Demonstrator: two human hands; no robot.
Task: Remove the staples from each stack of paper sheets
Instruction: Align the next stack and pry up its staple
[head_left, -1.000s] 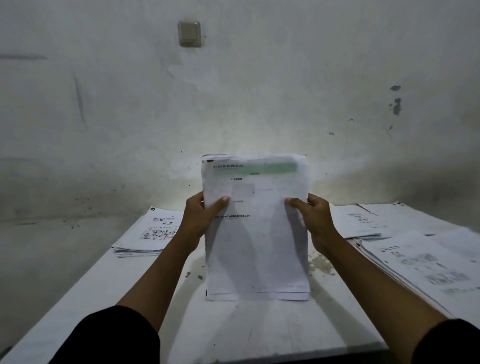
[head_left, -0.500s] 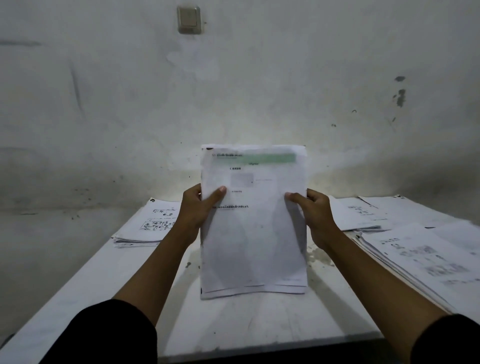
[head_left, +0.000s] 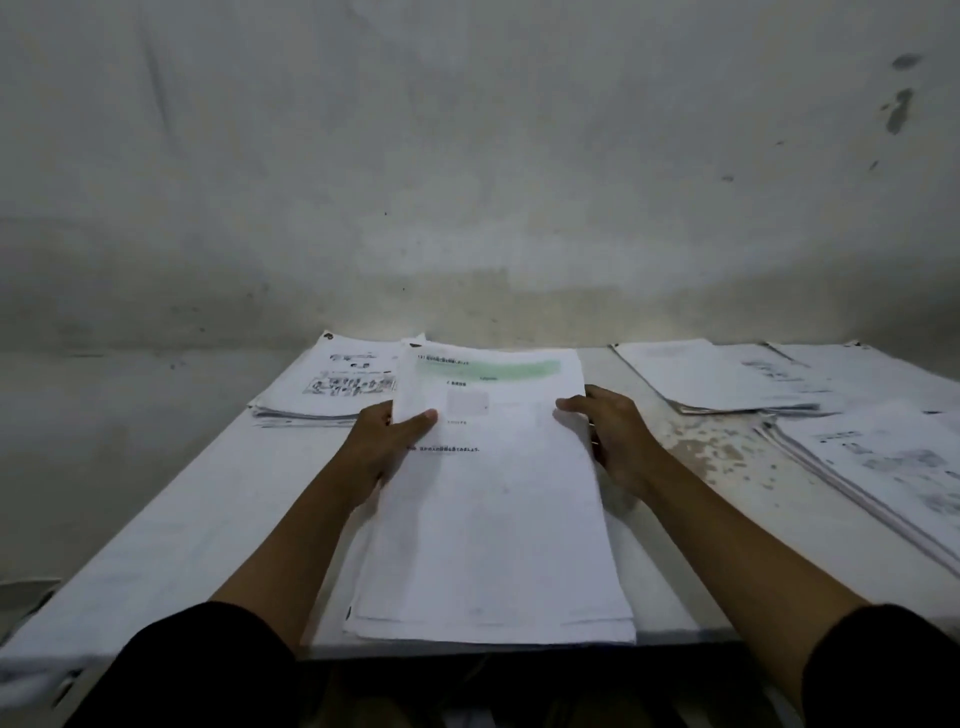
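Note:
A stack of white sheets (head_left: 493, 509) with a green band near its top lies nearly flat in the middle of the white table (head_left: 171, 530), its near edge at the table's front. My left hand (head_left: 384, 441) grips its left edge, thumb on top of the page. My right hand (head_left: 613, 436) holds the right edge, thumb over the top sheet and fingers underneath. No staple or staple remover is visible.
A printed paper pile (head_left: 332, 384) lies at the back left, partly under the held stack. Two more piles sit at the right, one at the back (head_left: 727, 379) and one nearer (head_left: 883, 467). A stained patch of table (head_left: 711, 447) shows between them. A wall rises behind.
The stack stood upright on its lower edge between both hands; it has been tipped back and lowered almost flat onto the table. The camera has tilted down.

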